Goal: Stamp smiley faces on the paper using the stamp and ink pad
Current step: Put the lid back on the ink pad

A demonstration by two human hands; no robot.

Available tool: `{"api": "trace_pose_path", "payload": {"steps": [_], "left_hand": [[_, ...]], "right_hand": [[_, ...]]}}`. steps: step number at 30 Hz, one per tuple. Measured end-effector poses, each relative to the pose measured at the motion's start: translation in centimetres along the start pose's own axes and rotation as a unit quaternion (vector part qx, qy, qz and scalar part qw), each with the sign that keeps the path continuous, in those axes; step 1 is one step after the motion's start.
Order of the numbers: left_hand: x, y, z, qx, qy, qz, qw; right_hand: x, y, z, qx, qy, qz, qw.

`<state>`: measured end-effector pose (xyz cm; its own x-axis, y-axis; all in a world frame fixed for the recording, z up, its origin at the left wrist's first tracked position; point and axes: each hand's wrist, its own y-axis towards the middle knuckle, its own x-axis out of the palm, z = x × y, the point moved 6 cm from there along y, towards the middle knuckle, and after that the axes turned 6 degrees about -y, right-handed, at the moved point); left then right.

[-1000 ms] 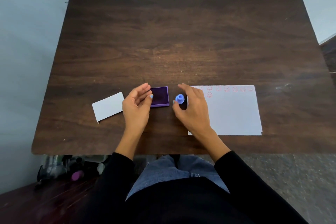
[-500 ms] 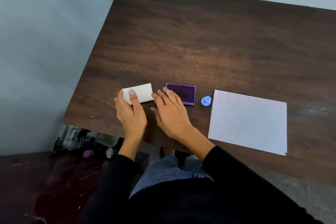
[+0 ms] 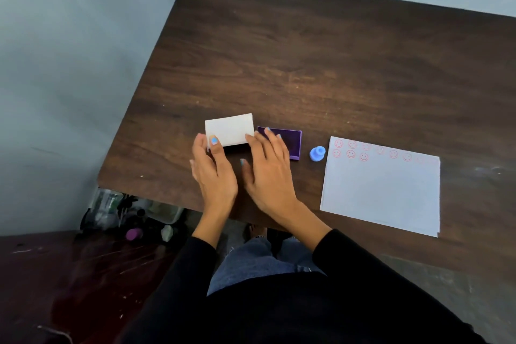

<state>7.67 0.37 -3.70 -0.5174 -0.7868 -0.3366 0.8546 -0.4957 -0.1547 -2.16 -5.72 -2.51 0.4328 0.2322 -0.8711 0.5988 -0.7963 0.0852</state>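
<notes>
A white lid (image 3: pixel 230 128) is held tilted just above the table, with a shadow under it. My left hand (image 3: pixel 213 176) grips its left edge, thumb on top. My right hand (image 3: pixel 268 176) lies flat with fingers spread: the index tip touches the lid's right edge and the other fingers rest on the purple ink pad (image 3: pixel 291 142). The small blue stamp (image 3: pixel 317 153) stands alone on the table between pad and paper. The white paper (image 3: pixel 382 193) at the right carries several red smiley faces along its top edge.
The dark wooden table (image 3: pixel 307 64) stretches far beyond the objects, and its near left corner lies close to my left hand. Bottles and clutter (image 3: pixel 125 215) sit on the floor under that corner. My lap is below the table's front edge.
My right hand let go of the stamp and moved left to the ink pad. My left hand took the white lid and brought it right, next to the pad. The view swung left.
</notes>
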Motion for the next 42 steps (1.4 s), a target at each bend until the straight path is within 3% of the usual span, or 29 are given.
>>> {"api": "trace_pose_path", "payload": {"steps": [5,14,42], "left_hand": [[3.2,-0.9,0.4,0.031,-0.004,-0.06,0.998],[5.6,-1.5,-0.2,0.045,0.04,-0.099,0.993],[5.4,-0.7,0.1,0.094,0.09,-0.125,0.984]], "right_hand": [[-1.9,-1.6,2.9,0.125,0.07,0.037,0.989],[-1.8,-3.5,5.2,0.201,0.078,0.026,0.976],[-1.7,-3.2,5.8,0.223,0.075,-0.006,0.972]]}}
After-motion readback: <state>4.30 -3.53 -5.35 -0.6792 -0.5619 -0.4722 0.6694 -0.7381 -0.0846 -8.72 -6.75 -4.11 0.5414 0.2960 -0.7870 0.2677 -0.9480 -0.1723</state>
